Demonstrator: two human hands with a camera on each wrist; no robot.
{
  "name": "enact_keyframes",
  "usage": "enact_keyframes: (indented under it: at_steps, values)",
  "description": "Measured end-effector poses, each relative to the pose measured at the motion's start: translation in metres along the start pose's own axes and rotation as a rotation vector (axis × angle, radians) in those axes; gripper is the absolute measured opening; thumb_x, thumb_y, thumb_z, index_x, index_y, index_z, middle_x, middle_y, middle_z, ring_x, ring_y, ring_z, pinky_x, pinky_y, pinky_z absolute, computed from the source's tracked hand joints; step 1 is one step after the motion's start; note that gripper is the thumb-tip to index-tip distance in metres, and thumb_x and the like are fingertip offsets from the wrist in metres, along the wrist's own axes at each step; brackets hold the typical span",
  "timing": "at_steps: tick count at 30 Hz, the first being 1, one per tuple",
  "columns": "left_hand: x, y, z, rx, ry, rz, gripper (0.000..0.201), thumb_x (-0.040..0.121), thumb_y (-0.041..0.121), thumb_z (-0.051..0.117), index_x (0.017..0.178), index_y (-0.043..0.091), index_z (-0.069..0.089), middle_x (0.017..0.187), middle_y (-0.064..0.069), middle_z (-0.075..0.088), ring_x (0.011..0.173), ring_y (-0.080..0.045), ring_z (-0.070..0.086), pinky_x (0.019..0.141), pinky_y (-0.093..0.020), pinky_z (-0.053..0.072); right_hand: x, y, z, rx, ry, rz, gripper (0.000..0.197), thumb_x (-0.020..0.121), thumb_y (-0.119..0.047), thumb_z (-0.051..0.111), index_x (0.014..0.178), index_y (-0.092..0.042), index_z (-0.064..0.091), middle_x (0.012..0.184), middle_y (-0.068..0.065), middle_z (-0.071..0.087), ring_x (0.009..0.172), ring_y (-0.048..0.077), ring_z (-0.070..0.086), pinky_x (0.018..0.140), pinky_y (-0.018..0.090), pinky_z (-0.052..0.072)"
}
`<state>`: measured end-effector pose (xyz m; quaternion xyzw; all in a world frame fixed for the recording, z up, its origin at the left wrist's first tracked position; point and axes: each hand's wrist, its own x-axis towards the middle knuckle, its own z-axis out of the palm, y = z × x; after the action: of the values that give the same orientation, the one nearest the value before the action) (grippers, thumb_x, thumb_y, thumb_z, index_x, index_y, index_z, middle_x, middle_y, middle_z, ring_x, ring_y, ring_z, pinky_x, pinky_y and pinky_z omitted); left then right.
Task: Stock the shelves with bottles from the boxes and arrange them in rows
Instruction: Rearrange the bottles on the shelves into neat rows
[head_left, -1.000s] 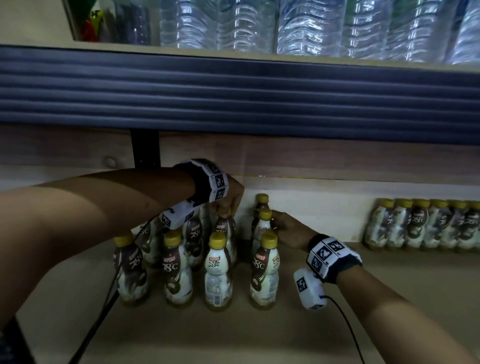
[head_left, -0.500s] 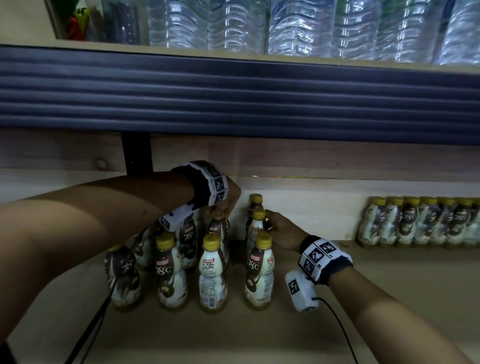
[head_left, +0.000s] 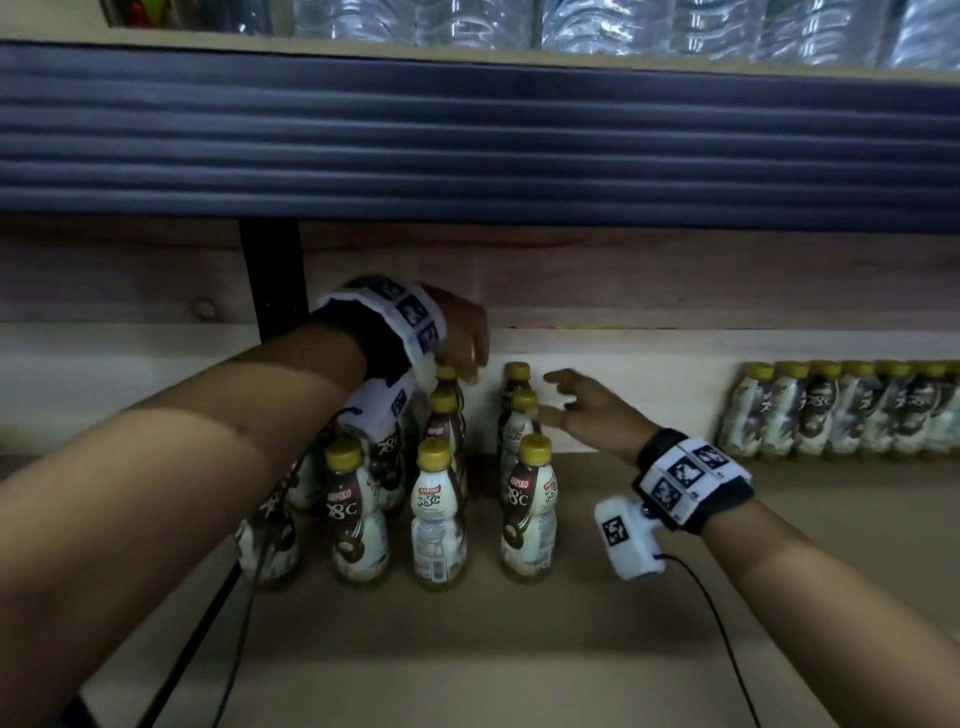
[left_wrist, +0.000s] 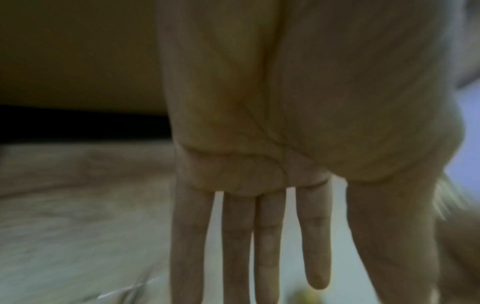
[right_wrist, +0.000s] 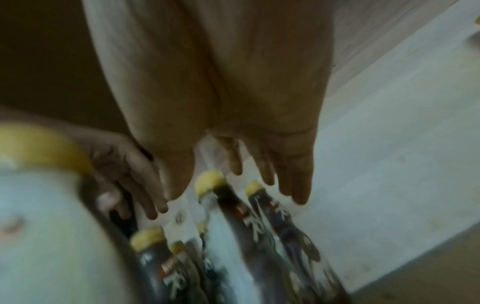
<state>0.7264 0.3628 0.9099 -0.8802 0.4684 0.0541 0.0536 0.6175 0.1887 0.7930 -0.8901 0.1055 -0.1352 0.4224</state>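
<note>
Both hands, left hand (head_left: 462, 332) and right hand (head_left: 587, 410), hover loose-fingered, holding nothing, above yellow-capped plastic coffee bottles (head_left: 527, 512) on the tan wooden shelf (head_left: 519, 649); the left wrist view alone shows straight fingers (left_wrist: 314, 236).

The head camera looks forward and down into a low shelf (head_left: 519, 649), taking in both forearms, the cluster of coffee bottles (head_left: 436, 519) at centre and a second bottle row (head_left: 841, 410) at far right. The left wrist camera sits very close under the left hand (left_wrist: 285, 123), looking along its straight fingers (left_wrist: 267, 236) toward the pale back wall. The right wrist camera looks along the right hand (right_wrist: 221, 92) down onto the same yellow-capped bottles (right_wrist: 233, 216), with the left hand at its lower left; both wrist views are blurred.
</note>
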Motion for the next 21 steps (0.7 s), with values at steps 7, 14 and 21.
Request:
enact_keyframes:
  at_steps: [7,14,21]
  values:
    - [-0.072,0.018,0.030,-0.746,0.552,0.088,0.039,0.078,0.035,0.076,0.113,0.020,0.068,0.107,0.003,0.069,0.096,-0.008,0.065,0.082,-0.025,0.054,-0.056,-0.007,0.001,0.362,0.221,-0.088,0.040,0.086,-0.047,0.067,0.115,-0.020,0.063,0.115,-0.001,0.068,0.110,0.015,0.063,0.094,0.037,0.053]
    - [-0.083,0.039,0.121,-0.978,0.717,-0.144,0.063,0.074,0.027,0.078,0.130,0.026,0.049,0.119,-0.002,0.062,0.110,-0.020,0.059,0.095,-0.039,0.050,-0.084,0.013,0.035,0.380,-0.163,-0.082,0.057,0.074,-0.027,0.079,0.125,-0.021,0.055,0.115,-0.002,0.071,0.107,0.012,0.067,0.088,0.027,0.055]
    - [-0.080,0.046,0.160,-0.963,0.712,-0.328,0.029,0.079,0.019,0.074,0.105,0.013,0.063,0.101,-0.007,0.071,0.096,-0.022,0.064,0.090,-0.040,0.052,-0.079,0.018,0.040,0.262,-0.229,-0.066,0.044,0.083,-0.006,0.073,0.121,-0.021,0.058,0.116,-0.007,0.069,0.110,0.007,0.064,0.097,0.032,0.051]
